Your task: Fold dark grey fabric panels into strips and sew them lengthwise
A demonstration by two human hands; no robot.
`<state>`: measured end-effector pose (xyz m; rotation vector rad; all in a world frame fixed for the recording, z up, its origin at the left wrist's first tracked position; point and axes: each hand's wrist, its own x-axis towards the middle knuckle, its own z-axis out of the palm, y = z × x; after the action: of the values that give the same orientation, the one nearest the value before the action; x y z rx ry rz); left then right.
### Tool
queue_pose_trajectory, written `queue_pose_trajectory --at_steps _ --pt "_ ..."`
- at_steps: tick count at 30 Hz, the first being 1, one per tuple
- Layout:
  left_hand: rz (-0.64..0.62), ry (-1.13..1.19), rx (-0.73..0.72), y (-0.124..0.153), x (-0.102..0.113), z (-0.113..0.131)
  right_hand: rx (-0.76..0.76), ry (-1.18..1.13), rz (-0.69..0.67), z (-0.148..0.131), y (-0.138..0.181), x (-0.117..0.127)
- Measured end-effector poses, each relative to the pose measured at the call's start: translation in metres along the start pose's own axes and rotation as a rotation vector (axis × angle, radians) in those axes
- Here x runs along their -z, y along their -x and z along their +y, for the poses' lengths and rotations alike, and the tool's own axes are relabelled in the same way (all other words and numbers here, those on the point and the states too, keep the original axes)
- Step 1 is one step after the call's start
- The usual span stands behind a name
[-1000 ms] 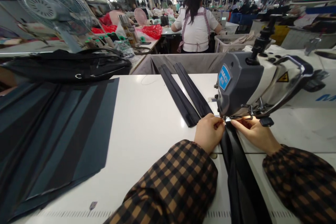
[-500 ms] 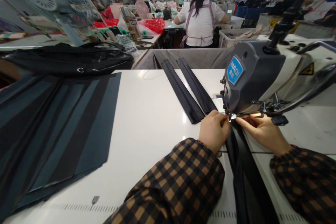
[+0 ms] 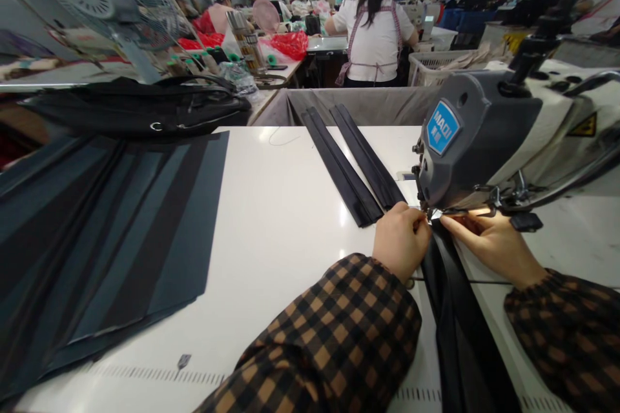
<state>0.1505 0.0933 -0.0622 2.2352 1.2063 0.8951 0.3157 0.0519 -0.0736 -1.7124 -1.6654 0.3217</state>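
Note:
Under the grey-and-white sewing machine head (image 3: pixel 484 122), a long black fabric strip (image 3: pixel 465 310) runs from the needle area down over the table's front. My left hand (image 3: pixel 402 239) is closed, pinching the strip's upper end just left of the needle. On the other side, my right hand (image 3: pixel 504 245) grips the strip's right edge, thumb stretched toward the needle; its fingertips are partly hidden beneath the machine. Beyond my left hand, two black folded strips (image 3: pixel 339 161) lie side by side on the white tabletop (image 3: pixel 271 226).
Dark blue-and-black fabric panels (image 3: pixel 130 232) lie stacked at the left, with a black bag (image 3: pixel 145 106) behind them. A fan (image 3: pixel 101 0) stands at the back left. Past a grey cloth-lined bin (image 3: pixel 320 103), a person in a white top (image 3: pixel 372 32) sits facing away.
The view has swung slightly left, so everything sits a little further right. Both hands keep their places by the needle, with little visible movement of the strip.

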Motion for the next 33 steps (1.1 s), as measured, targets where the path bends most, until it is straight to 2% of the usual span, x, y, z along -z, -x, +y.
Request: queue_pose_trajectory --at_steps 7,15,26,33 --pt "-0.015 -0.007 -0.005 -0.0005 0.0 -0.0008 -0.009 -0.023 0.012 0.0002 0.0008 -0.0003" --pt "-0.035 -0.047 -0.008 -0.0005 0.0003 0.001 0.078 0.045 0.072 -0.0049 0.0009 -0.0016" --pt "-0.024 -0.084 -0.018 0.0003 0.0002 0.0004 0.071 0.031 0.051 -0.0028 0.0006 -0.0015" --pt "-0.083 -0.066 -0.036 0.0032 0.0026 0.003 0.166 0.067 0.006 -0.0035 0.0004 -0.0006"
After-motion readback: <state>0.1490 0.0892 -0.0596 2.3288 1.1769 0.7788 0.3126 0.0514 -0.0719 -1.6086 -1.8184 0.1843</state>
